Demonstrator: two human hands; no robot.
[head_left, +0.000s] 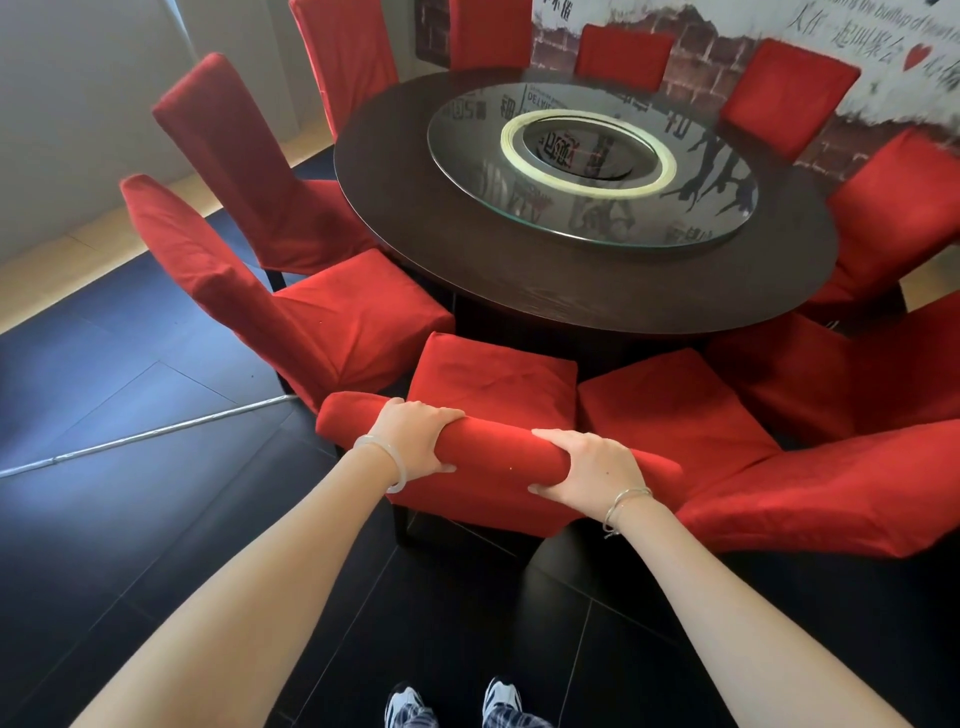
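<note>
**Positioning a chair at a round table, head view.** The person stands behind the chair, a red-covered seat at the near edge of the table, and holds its top rail in both hands. The left hand wraps the rail toward its left end, fingers over the far side and thumb on the near side. The right hand grips in the same way toward the right end. Both are closed firmly round the cloth-padded rail, with a bare stretch of rail between them. The seat faces the table, its front edge near the rim but not under it (whether it touches the base below cannot be told). The chair stands between two like ones: the left neighbour is angled away, and the right neighbour is just beside it, the seats almost touching. The step in hand appears to be placing the chair by its back, most likely squaring it and sliding it toward the table, though a pull outward cannot be ruled out. The next move calls for an even push from both hands, so that the chair runs straight over the dark floor without twisting into the right neighbour. It should stop before the seat front meets the table's base. The loose cover may slip under the palms, so the grip should bear on the frame beneath.
</note>
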